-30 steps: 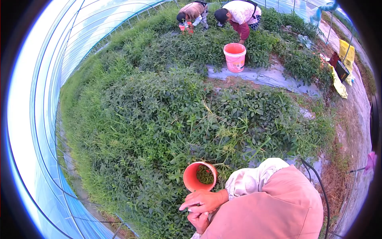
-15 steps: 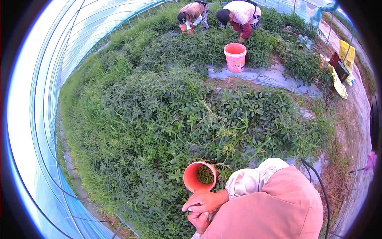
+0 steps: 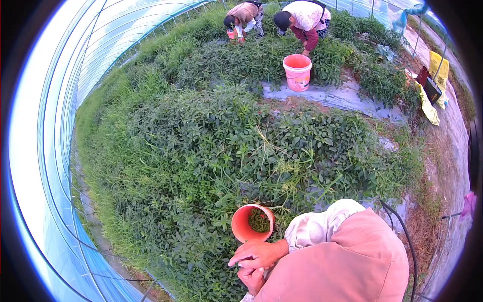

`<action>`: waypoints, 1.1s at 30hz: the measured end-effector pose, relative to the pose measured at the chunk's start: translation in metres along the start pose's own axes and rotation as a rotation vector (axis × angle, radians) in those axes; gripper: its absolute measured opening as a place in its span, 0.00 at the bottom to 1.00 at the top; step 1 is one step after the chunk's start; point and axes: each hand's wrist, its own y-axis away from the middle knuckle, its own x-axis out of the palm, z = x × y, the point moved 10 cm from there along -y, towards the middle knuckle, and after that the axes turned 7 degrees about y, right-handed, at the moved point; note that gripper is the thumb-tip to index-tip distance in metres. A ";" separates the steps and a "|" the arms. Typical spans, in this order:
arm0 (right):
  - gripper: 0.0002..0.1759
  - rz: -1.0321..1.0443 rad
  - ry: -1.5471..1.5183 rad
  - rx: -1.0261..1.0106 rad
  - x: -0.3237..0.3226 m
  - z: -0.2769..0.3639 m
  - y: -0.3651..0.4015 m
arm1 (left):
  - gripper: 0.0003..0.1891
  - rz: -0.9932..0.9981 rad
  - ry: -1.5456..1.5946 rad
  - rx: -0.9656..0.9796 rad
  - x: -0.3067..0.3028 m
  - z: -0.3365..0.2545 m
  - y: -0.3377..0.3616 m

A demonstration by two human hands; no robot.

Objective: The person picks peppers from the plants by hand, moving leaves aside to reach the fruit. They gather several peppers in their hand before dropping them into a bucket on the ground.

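Observation:
My right hand point(image 3: 259, 253) reaches leftward out of a white sleeve, back of the hand up, with its fingers drawn together. Just below it, close against it, my left hand point(image 3: 251, 280) is curled closed. Whatever the fingers hold, if anything, is too small or hidden to name. Right above my hands a pink bucket point(image 3: 243, 225) tilts among the plants, its mouth toward me. Small green pods point(image 3: 259, 221) lie inside it. Leafy green plants point(image 3: 216, 261) surround the bucket and my hands. The pink vest on my body covers the lower right.
Two people bend over plants at the top, one point(image 3: 246, 17) left of the other point(image 3: 303, 22). A larger pink bucket point(image 3: 298, 75) stands on plastic ground film point(image 3: 327, 95). Yellow bags point(image 3: 438, 73) lie at the right. Tunnel plastic point(image 3: 45, 151) curves along the left.
My right hand's fingertips have shifted slightly left. The far-left person's hands have moved from the bucket down into the plants. My bucket stays in place.

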 end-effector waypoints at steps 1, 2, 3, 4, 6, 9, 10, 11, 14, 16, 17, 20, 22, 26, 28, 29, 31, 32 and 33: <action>0.17 0.005 0.000 0.005 0.000 -0.001 0.000 | 0.10 0.019 0.014 -0.007 0.001 0.001 0.000; 0.17 0.005 0.000 0.005 0.000 -0.001 0.001 | 0.10 0.019 0.014 -0.007 0.000 0.002 0.000; 0.17 0.011 0.001 0.020 0.000 -0.002 0.001 | 0.10 0.008 0.008 -0.001 -0.002 0.003 0.000; 0.18 0.017 0.002 0.036 0.000 -0.003 0.002 | 0.09 -0.003 0.002 0.005 -0.003 0.002 -0.001; 0.18 0.006 0.021 0.041 -0.002 -0.003 0.001 | 0.08 -0.046 -0.023 0.012 -0.004 0.001 -0.001; 0.18 -0.001 0.064 0.027 -0.004 -0.001 -0.001 | 0.07 -0.086 -0.058 0.008 -0.010 0.002 0.001; 0.18 0.004 0.089 0.006 -0.004 0.001 -0.001 | 0.07 -0.084 -0.067 -0.003 -0.008 0.001 0.000; 0.18 0.003 0.089 0.007 -0.003 0.001 -0.002 | 0.07 -0.083 -0.068 -0.003 -0.006 0.000 -0.001; 0.17 -0.121 0.032 -0.099 -0.012 0.010 -0.002 | 0.07 -0.066 -0.034 0.000 0.000 -0.004 -0.002; 0.17 -0.101 0.017 -0.089 -0.011 0.010 -0.002 | 0.07 -0.078 -0.035 -0.016 -0.003 0.000 -0.002; 0.17 -0.101 0.017 -0.089 -0.011 0.010 -0.002 | 0.07 -0.077 -0.035 -0.017 -0.005 0.001 -0.002; 0.16 -0.100 0.004 -0.087 -0.011 0.008 -0.001 | 0.08 0.023 0.012 -0.007 0.002 0.001 -0.003; 0.16 -0.099 -0.001 -0.070 -0.010 0.006 0.000 | 0.08 0.026 0.049 -0.007 0.005 0.000 -0.004; 0.15 -0.088 -0.013 -0.026 -0.007 0.000 0.003 | 0.08 0.022 0.047 0.000 0.008 -0.001 -0.004; 0.16 -0.090 -0.019 -0.027 -0.007 0.000 0.003 | 0.07 -0.053 -0.018 -0.021 0.004 0.000 -0.004; 0.16 -0.090 -0.019 -0.027 -0.008 0.001 0.002 | 0.07 -0.053 -0.018 -0.021 0.002 0.002 -0.003; 0.17 -0.142 0.033 -0.089 -0.015 0.010 0.001 | 0.08 -0.086 -0.020 0.010 -0.005 0.004 -0.002; 0.17 -0.142 0.033 -0.089 -0.016 0.011 0.001 | 0.08 -0.086 -0.020 0.009 -0.005 0.004 -0.002; 0.18 -0.134 0.035 -0.102 -0.015 0.012 0.000 | 0.08 -0.074 -0.021 0.011 -0.004 0.003 -0.002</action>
